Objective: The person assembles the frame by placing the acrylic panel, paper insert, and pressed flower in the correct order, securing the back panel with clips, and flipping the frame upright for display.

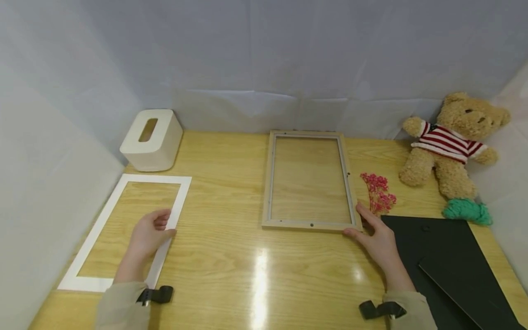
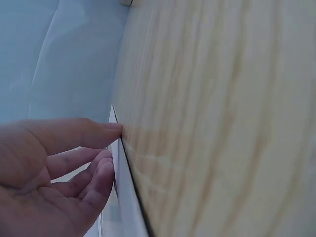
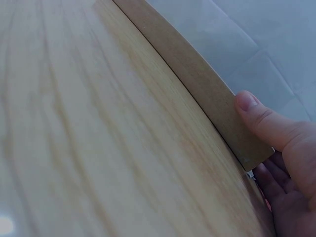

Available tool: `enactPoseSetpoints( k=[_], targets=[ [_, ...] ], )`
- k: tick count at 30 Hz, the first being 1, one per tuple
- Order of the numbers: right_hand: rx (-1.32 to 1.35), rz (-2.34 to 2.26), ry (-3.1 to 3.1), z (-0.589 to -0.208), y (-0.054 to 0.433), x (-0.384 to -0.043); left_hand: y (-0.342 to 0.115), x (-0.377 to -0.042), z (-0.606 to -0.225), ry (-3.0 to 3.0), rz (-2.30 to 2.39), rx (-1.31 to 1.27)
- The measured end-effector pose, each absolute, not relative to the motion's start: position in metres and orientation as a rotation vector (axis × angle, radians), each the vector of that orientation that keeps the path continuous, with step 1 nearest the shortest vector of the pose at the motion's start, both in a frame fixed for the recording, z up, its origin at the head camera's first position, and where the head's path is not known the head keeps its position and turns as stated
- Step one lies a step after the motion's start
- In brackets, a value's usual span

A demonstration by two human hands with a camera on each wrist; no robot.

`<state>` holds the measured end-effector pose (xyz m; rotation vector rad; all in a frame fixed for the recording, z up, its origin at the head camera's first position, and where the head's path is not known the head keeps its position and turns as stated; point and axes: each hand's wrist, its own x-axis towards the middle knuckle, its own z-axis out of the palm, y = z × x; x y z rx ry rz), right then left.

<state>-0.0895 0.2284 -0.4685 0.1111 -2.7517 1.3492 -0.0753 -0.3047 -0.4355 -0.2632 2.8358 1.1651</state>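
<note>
Wood grain streaks the glossy table point(image 1: 224, 270). At nine o'clock the left hand point(image 1: 146, 231) pinches a flat white mat point(image 1: 97, 229); the right hand point(image 1: 377, 240) grips a corner of the wooden frame point(image 1: 305, 226), at one. Only the right wrist view shows the frame's brown side clearly. Fluffy bear point(image 1: 447, 144) at two.

2 hands point(image 1: 150, 233) point(image 1: 377, 243) well apart, thumbs point(image 2: 84, 134) point(image 3: 261, 116) extended, left's other fingers point(image 2: 98, 182) curled.

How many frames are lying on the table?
2: the white frame on the left, with the left hand on it, and the wooden frame right of the middle, its near right corner at the right hand.
</note>
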Motion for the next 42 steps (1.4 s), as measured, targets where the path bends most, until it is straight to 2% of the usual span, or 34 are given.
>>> enactPoseSetpoints(
  k=[13,19,27,33,42],
  targets=[
    [0.100,1.361,-2.757,-0.466,0.230,-0.087,-0.284,-0.074,-0.422,2.922,1.038,-0.245],
    [0.104,1.342,-2.760,-0.466,0.230,-0.088,-0.274,-0.065,-0.410,3.140,0.778,-0.110],
    [0.129,1.391,-2.755,-0.473,0.227,-0.093,-0.264,-0.043,-0.381,3.439,0.585,-0.122],
    [0.090,1.411,-2.767,-0.472,0.227,-0.093,-0.249,-0.035,-0.347,3.714,0.636,0.046],
    [0.076,1.412,-2.765,-0.471,0.230,-0.091,-0.229,-0.035,-0.311,3.904,0.980,-0.019]
  ],
)
